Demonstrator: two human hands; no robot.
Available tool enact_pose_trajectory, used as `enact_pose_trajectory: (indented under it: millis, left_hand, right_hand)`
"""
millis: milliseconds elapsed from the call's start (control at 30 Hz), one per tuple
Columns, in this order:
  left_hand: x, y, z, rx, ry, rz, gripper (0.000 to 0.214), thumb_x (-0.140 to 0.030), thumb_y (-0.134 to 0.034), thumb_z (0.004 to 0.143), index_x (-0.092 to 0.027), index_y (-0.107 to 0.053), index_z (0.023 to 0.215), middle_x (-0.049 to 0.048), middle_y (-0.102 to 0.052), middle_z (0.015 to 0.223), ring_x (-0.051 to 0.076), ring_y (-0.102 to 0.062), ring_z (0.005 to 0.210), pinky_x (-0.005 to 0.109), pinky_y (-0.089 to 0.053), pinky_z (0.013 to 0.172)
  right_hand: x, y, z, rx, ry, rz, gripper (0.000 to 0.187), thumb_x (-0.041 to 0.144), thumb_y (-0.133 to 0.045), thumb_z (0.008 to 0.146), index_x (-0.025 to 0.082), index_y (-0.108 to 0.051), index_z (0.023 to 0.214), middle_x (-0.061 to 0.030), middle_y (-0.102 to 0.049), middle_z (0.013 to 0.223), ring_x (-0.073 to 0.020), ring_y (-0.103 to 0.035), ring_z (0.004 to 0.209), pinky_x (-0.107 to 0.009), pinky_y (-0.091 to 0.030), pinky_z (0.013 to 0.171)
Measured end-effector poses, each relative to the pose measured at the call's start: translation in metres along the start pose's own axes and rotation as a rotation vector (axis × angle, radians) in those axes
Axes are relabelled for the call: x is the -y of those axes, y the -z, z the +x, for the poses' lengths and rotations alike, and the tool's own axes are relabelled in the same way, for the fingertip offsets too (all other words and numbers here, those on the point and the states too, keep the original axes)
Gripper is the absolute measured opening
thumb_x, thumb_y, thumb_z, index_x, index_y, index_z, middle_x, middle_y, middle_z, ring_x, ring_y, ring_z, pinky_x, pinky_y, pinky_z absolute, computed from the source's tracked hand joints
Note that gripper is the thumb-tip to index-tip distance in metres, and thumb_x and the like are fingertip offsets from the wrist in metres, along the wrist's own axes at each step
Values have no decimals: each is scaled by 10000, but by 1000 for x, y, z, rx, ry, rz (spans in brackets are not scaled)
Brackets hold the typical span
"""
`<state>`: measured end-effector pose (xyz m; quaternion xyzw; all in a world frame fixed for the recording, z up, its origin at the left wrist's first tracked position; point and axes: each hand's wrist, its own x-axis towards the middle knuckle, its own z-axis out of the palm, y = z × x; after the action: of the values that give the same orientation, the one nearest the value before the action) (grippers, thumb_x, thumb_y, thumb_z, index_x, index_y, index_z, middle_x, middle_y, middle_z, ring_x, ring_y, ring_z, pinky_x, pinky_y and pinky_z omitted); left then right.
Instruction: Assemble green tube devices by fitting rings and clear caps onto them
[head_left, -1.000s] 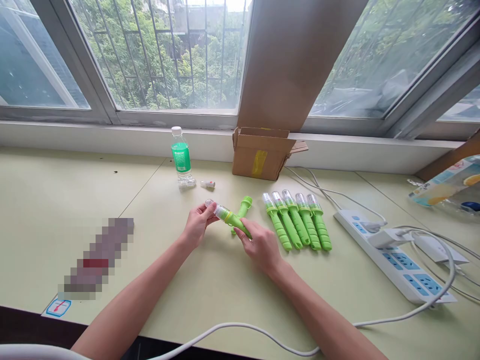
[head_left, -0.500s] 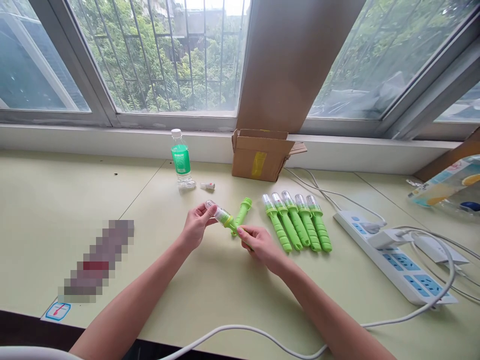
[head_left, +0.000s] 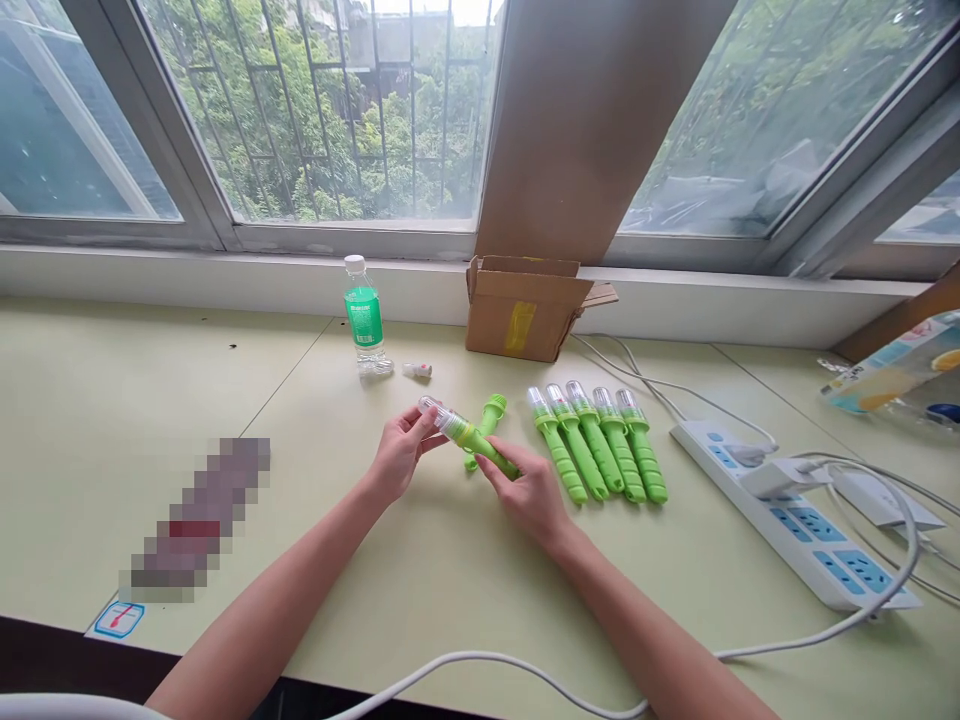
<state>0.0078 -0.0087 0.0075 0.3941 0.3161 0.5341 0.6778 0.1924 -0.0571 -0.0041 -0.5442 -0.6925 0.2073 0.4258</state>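
Spanning L hand (head_left: 399,460) (pinching clr end (head_left: 444,420)) & R hand (head_left: 536,500) (gripping handle (head_left: 491,452)): grn stick (head_left: 469,436).

Left side of the table (head_left: 337,610) has some pixelated thing (head_left: 202,515), can't tell what. Print on the bottle (head_left: 364,318) is too tiny to read. Inside of the box (head_left: 495,328) is hidden, the package (head_left: 885,365) on the right's cut off, and the right hand (head_left: 532,492) covers part of its green stick (head_left: 471,440).
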Motion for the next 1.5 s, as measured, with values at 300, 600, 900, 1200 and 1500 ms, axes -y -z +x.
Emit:
enact_pose_trajectory:
  millis: [300, 600, 900, 1200, 1500]
  left_hand:
    - [-1, -2, -1, -27, 24, -38, 407, -361, -711, 735, -133, -608, 1056, 113, -669, 1045, 227, -633, 977, 451, -440, 951]
    - [-4, 0, -1, -39, -6, 5, 308, -351, -738, 700, -131, -632, 889, 75, -691, 875, 203, -641, 876, 400, -464, 892]
    - [-12, 1, -4, 103, -20, 21, 274, -347, -709, 733, -143, -618, 893, 87, -689, 882, 217, -642, 850, 380, -480, 811]
    - [-10, -4, -6, 128, -4, -33, 346, -324, -710, 742, -153, -619, 1028, 120, -672, 1041, 255, -625, 994, 428, -460, 896]
    - [-1, -1, -1, 39, 21, -26, 334, -354, -720, 722, -152, -663, 981, 80, -678, 998, 218, -630, 972, 439, -436, 970]
  right_hand:
    - [-7, -1, -5, -172, 191, -495, 316, 376, -524, 885, 231, -673, 1124, -52, -672, 787, -146, -575, 615, -234, -349, 553]
    - [-1, -1, -5, -2, 91, -247, 381, 407, -505, 878, 177, -655, 1143, -72, -693, 824, -161, -570, 603, -252, -383, 550]
    - [18, 14, 3, 434, -450, 612, 424, 553, -576, 779, 170, -661, 941, 54, -383, 521, -73, -267, 448, -214, -164, 404]
    - [14, 27, 9, 523, -560, 667, 409, 537, -587, 777, 149, -649, 894, 61, -388, 491, -57, -229, 394, -212, -121, 375]
    - [-9, 6, -2, -127, 119, -284, 374, 422, -562, 846, 212, -683, 1130, -49, -662, 732, -138, -524, 540, -258, -366, 541]
